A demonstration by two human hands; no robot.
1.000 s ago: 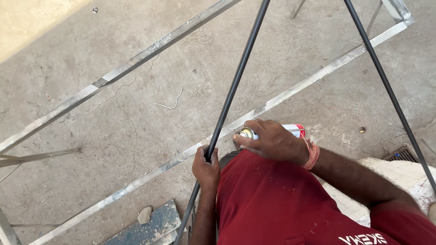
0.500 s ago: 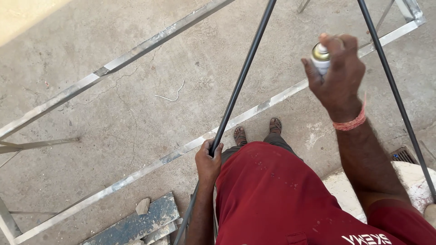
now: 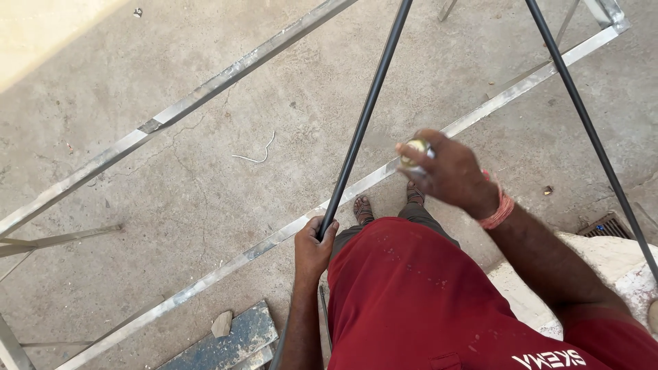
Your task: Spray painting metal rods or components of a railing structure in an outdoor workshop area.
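Concrete floor below, steel frame across. Left hand gripping black rod at centre; right hand, lowered from upper right, fingers wrapped around spray can.

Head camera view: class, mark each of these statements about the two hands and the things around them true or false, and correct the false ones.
1. The left hand grips a black rod. True.
2. The right hand is empty. False: it holds a small spray can.
3. A band sits on the right wrist. True.
4. The black rod lies flat on the ground. False: it slants up from the left hand towards the top of the picture.
5. The floor is grass. False: it is cracked concrete, with long grey metal bars lying across it.
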